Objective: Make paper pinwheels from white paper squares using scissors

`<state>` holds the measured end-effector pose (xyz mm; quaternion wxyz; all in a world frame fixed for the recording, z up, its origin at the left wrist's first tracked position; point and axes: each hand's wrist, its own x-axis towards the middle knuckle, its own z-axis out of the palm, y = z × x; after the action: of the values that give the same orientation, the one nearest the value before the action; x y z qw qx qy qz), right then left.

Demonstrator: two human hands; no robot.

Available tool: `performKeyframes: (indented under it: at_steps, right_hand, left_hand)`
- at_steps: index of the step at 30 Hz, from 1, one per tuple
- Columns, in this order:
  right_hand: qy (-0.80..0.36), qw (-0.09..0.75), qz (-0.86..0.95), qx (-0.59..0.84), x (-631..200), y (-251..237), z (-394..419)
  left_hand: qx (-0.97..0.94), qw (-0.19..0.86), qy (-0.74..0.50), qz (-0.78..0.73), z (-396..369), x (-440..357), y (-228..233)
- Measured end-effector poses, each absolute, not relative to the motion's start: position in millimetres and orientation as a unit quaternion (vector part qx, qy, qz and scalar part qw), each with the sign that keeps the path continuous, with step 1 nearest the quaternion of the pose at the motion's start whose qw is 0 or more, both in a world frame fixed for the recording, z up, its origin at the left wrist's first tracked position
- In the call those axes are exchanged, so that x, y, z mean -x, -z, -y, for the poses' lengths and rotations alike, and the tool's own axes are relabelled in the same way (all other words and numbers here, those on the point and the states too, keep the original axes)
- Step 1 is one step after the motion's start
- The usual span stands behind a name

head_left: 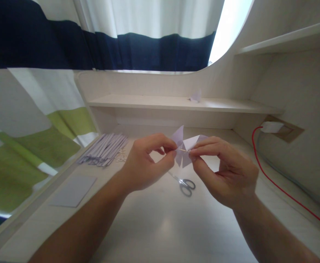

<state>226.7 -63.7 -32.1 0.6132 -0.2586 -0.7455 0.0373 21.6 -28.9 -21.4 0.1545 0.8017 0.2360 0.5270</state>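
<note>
In front of me I hold up a folded pale-lilac paper pinwheel (191, 141), its pointed vanes spreading above and below my fingers. A thin wooden stick (183, 150), like a toothpick, crosses its middle between my fingertips. My left hand (150, 157) is closed in a pinch at the pinwheel's left side, by the stick's left end. On the right side, my right hand (222, 164) pinches the paper near the stick's other end. The fingers partly hide what each one grips. Beneath the hands, scissors (185, 185) with dark handles lie on the white desk (160, 226).
Rolled paper sticks (105, 148) are piled at the left, beside small wooden sticks (120, 156). Nearer lies a square paper sheet (73, 190). Another folded paper piece (195, 96) stands on the back shelf (149, 101). A red cable (270, 179) runs from a white plug (272, 127) at right.
</note>
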Motion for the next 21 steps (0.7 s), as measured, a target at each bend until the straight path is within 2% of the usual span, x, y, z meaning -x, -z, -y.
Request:
performKeyframes:
  at_steps: [12,21]
  right_hand:
    - [-0.029,0.600,0.746,0.288,-225,32,65]
    - [0.077,0.554,0.768,0.311,-225,32,63]
  left_hand:
    - [-0.815,0.086,-0.535,-0.207,28,-25,22]
    - [-0.843,-0.016,-0.497,-0.206,21,-26,31]
